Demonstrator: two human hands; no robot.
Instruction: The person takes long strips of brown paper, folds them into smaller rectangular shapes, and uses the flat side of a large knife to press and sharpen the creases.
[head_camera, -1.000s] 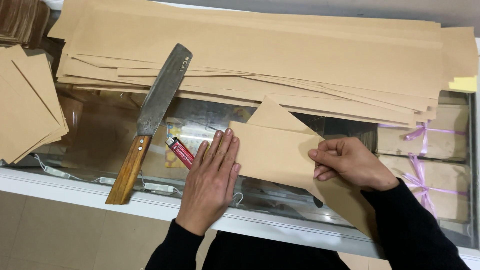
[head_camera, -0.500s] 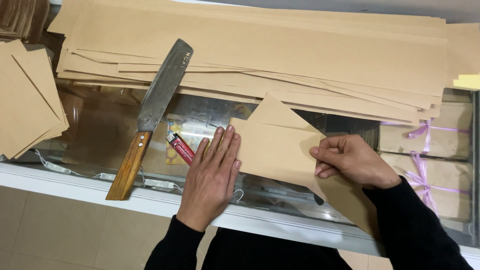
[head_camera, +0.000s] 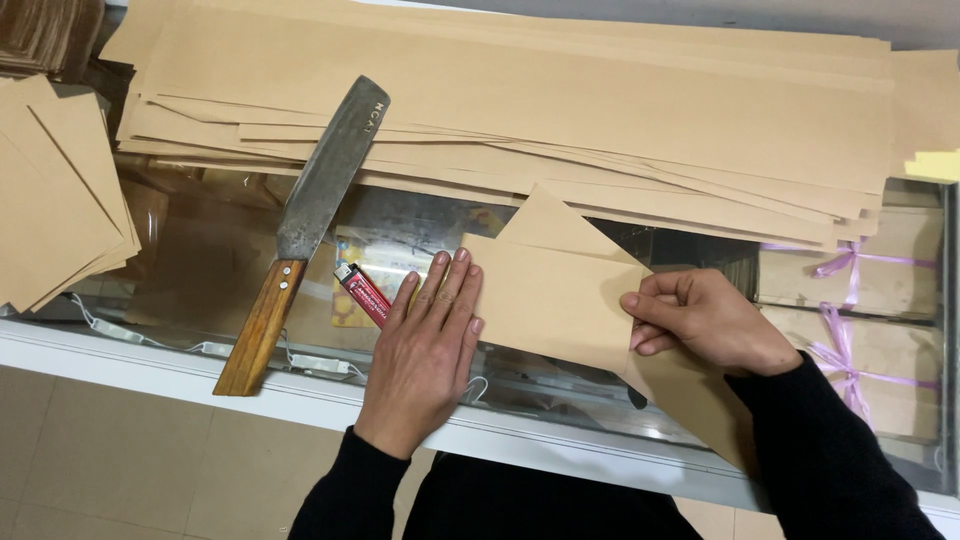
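Note:
A folded piece of brown paper (head_camera: 545, 290) lies on a glass counter top (head_camera: 200, 270). My left hand (head_camera: 425, 345) rests flat on the paper's left edge, fingers together, pressing it down. My right hand (head_camera: 705, 320) pinches the paper's right side, thumb and fingers closed on the fold. A red lighter (head_camera: 365, 293) lies just left of my left hand, partly under its fingers.
A big knife with a wooden handle (head_camera: 305, 225) lies diagonally at the left. A wide stack of long brown paper strips (head_camera: 560, 100) covers the back. More brown sheets (head_camera: 55, 195) sit at far left. Bundles tied with purple ribbon (head_camera: 860, 300) show under the glass at right.
Both hands stay almost still on the folded paper. My right hand has shifted slightly along the fold.

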